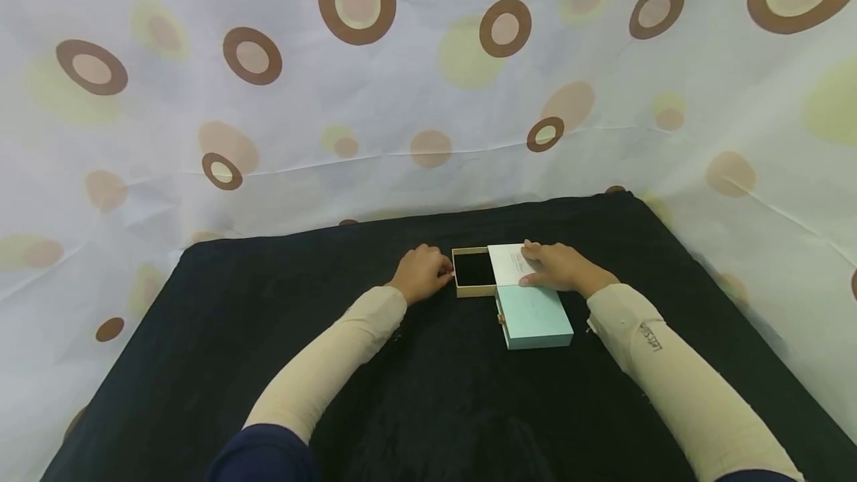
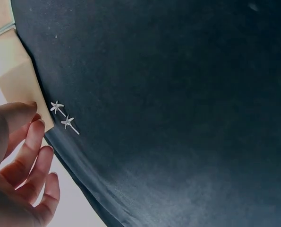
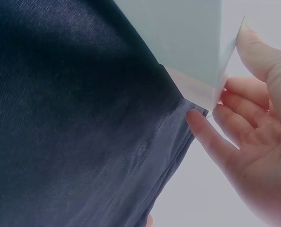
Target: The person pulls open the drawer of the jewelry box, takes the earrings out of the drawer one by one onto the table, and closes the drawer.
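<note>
A cream-sided tray [image 1: 477, 291] with a black inside lies on the dark cloth. My left hand [image 1: 422, 274] is at its left end; in the left wrist view, its thumb and curled fingers grip the tray's corner wall [image 2: 22, 85]. Two small silver starfish-topped pins [image 2: 64, 116] lie on black beside that wall. Right of the tray is a white panel [image 1: 505, 266] with small print, pinched along its right side by my right hand [image 1: 562, 268]. Below the panel sits a mint-green box [image 1: 538, 315] with an orange tab. The right wrist view shows the thumb against a thin raised leaf [image 3: 231, 54].
Black cloth [image 1: 201, 333] covers the table, with its far edge just beyond the boxes. A white curtain [image 1: 402, 95] with brown and yellow circles hangs behind and along both sides.
</note>
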`<state>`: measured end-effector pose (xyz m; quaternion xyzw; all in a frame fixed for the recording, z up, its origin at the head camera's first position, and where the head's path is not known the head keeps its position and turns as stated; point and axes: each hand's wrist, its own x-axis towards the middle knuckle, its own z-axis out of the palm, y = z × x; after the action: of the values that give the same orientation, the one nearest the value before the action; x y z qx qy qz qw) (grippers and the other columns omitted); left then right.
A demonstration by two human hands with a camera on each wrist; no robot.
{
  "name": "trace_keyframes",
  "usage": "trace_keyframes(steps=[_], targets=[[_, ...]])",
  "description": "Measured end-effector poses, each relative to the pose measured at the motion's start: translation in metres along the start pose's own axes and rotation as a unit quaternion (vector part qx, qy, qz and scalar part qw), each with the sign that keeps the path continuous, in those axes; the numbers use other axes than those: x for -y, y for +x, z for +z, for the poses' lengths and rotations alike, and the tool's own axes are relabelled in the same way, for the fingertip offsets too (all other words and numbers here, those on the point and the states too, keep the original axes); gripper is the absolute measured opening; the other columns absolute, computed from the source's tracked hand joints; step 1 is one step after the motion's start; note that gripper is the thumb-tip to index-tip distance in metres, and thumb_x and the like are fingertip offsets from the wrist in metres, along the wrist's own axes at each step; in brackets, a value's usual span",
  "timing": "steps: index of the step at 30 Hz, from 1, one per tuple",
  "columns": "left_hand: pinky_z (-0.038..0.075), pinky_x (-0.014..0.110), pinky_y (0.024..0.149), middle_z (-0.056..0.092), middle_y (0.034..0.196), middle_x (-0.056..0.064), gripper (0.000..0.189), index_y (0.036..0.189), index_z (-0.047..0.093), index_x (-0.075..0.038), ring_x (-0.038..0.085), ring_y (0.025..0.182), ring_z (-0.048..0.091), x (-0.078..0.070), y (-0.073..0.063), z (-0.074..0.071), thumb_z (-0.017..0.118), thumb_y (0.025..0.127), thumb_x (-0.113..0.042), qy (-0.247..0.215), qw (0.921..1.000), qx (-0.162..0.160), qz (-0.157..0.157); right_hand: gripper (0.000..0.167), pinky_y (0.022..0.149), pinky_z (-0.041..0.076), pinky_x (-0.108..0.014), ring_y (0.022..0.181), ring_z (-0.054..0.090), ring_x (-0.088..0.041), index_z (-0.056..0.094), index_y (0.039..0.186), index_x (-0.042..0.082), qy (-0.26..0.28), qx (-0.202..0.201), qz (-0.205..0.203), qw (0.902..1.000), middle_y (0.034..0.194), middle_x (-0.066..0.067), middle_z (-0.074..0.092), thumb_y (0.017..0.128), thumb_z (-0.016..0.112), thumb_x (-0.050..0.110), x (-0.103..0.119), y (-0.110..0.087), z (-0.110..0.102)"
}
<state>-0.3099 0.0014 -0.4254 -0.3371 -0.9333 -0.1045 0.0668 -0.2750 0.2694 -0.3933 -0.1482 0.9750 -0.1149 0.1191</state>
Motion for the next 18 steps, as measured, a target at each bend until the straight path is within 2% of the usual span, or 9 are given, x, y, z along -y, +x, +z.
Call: trace_keyframes(steps=[12, 18], targets=[[0.051, 0.033, 0.077, 0.07, 0.089, -0.001, 0.011, 0.093, 0.076, -0.014, 0.016, 0.085, 0.062, -0.0017, 0.0019, 0.0009, 0.07, 0.089, -0.021, -0.023, 0.999, 0.005, -0.038, 0.078, 0.112, 0.021, -0.053, 0.14, 0.024, -0.041, 0.031, 0.146, -0.003, 0.007, -0.005, -0.004, 1.0, 0.153, -0.023, 0.023, 0.089, 0.065, 0.037, -0.0008, 0.0015, 0.0026], [0.051, 0.033, 0.076, 0.07, 0.089, 0.0, 0.011, 0.094, 0.076, -0.013, 0.015, 0.083, 0.063, -0.0026, 0.0049, 0.0028, 0.069, 0.089, -0.019, -0.021, 0.9993, 0.004, -0.031, 0.078, 0.112, 0.021, -0.053, 0.14, 0.024, -0.042, 0.03, 0.147, -0.004, 0.006, 0.0, 0.004, 1.0, 0.153, -0.023, 0.022, 0.09, 0.064, 0.037, -0.0009, -0.0001, 0.0011]])
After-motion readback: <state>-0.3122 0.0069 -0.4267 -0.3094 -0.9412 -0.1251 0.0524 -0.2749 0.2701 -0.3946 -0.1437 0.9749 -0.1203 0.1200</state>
